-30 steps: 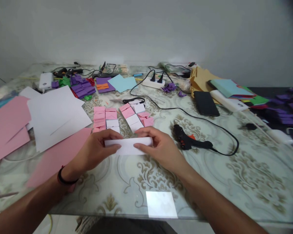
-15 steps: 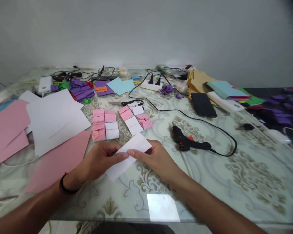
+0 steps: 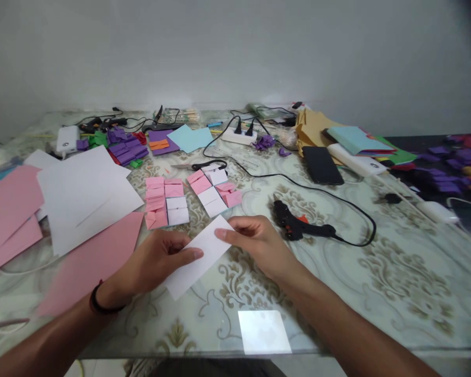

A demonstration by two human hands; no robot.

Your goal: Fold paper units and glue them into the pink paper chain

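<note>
A rectangular white strip of paper [image 3: 198,266] slants just above the patterned tabletop, pinched between both hands. My left hand [image 3: 160,260] grips its left side, thumb on top. My right hand [image 3: 257,243] pinches the upper right end, thumb on top and fingers curled beneath. Just beyond the strip lie two blocks of folded paper squares: a pink and white one [image 3: 157,201] on the left and a tilted pink and white one [image 3: 211,201] on the right. Near the front edge rests a small white paper square [image 3: 264,332].
Large white sheets [image 3: 86,193] and pink sheets [image 3: 98,256] cover the left. A black glue gun [image 3: 304,225] with its cord lies to the right. Behind are scissors [image 3: 206,165], a power strip [image 3: 238,137], a black phone [image 3: 322,165] and purple folded papers [image 3: 127,149].
My right hand has slid up and right along the paper, so the thumbs are farther apart. My left hand has shifted slightly left and down. The view has moved a little.
</note>
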